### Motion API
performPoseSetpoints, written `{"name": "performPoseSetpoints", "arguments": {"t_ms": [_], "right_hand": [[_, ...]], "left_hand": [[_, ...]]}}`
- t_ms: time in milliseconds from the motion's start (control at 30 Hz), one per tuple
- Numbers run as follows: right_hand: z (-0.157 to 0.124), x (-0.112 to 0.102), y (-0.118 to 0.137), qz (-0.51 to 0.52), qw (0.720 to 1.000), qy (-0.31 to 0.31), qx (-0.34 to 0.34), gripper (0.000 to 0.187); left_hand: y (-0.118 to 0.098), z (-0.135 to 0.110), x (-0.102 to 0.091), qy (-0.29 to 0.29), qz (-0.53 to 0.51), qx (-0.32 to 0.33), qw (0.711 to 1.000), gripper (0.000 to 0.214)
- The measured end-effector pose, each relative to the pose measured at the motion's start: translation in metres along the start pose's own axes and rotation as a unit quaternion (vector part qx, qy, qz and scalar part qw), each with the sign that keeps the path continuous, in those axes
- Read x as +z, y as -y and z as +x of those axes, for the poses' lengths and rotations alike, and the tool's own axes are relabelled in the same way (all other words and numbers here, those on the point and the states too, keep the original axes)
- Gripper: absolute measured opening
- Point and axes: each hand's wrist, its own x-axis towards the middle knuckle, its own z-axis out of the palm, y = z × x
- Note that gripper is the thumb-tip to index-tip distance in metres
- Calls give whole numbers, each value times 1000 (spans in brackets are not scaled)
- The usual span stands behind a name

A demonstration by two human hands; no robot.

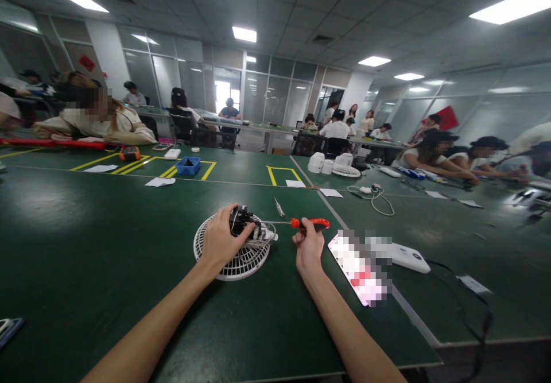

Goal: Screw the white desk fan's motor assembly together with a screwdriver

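Note:
My left hand (221, 239) grips a small black fan motor (244, 222) with wires, held over a round white fan grille (239, 259) lying flat on the green table. My right hand (307, 246) is closed on a red-handled screwdriver (309, 223); its thin shaft points left at the motor's white end. A second, small screwdriver (279, 206) lies on the table just behind the motor.
A phone (357, 271) and a white device (408, 256) with a black cable lie to my right. Farther back are a blue tray (188, 165), a white cable coil (375, 193), white fan parts (333, 165) and paper slips. Other people sit at surrounding tables.

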Motion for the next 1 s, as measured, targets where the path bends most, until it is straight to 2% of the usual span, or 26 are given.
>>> {"name": "performPoseSetpoints", "arguments": {"t_ms": [300, 1000], "right_hand": [[2, -1, -2, -10, 1000, 1, -5, 58], [-2, 0, 0, 5, 1000, -3, 0, 62]], "left_hand": [[1, 0, 2, -6, 6, 8, 1000, 62], [3, 0, 3, 5, 7, 8, 1000, 62]]}}
